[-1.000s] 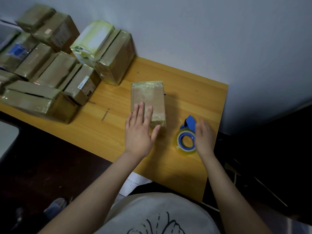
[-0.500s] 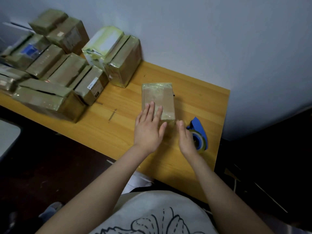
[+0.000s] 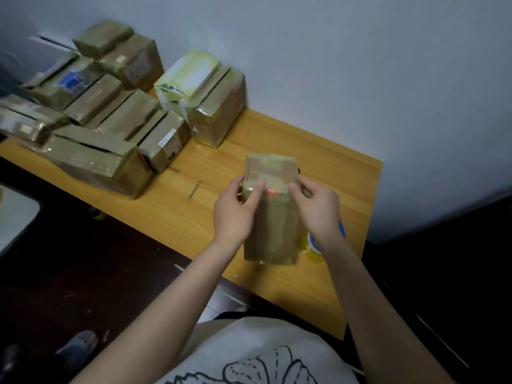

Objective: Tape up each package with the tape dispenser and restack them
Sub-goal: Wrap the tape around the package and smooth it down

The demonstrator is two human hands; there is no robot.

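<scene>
a brown package point(image 3: 273, 225), glossy with clear tape, is held between both hands above the wooden counter point(image 3: 194, 217), at about one o'clock from the middle of the view. it is tilted, its long face turned up toward the camera and its far end higher than the near end. whether the near end touches the counter cannot be told.

the left hand point(image 3: 234, 217) grips the package's left edge at nine o'clock. its fingers point(image 3: 238, 182) curl round the side and the thumb lies across the upper face. the right hand point(image 3: 318, 209) grips the right edge at three o'clock, fingers point(image 3: 308, 185) curled behind the side and thumb tip pressed on the face. a small red glint shows on the tape between the two thumbs.

the tape dispenser point(image 3: 315, 245), blue with a yellowish roll, lies on the counter at four o'clock of the package, mostly hidden behind the right wrist, and neither hand touches it.

a pile of packages point(image 3: 110, 120) crowds the counter at ten o'clock, several of them leaning against each other in rows. at its right end, at eleven o'clock of the held package, a pale green-and-white box point(image 3: 188, 76) rests against a taped brown one point(image 3: 219, 106), close to the grey wall point(image 3: 360, 79).

at six o'clock a light shirt point(image 3: 263, 353) with a line drawing fills the bottom edge. at seven o'clock a shoe point(image 3: 79, 346) shows on the dark floor point(image 3: 83, 273).
</scene>
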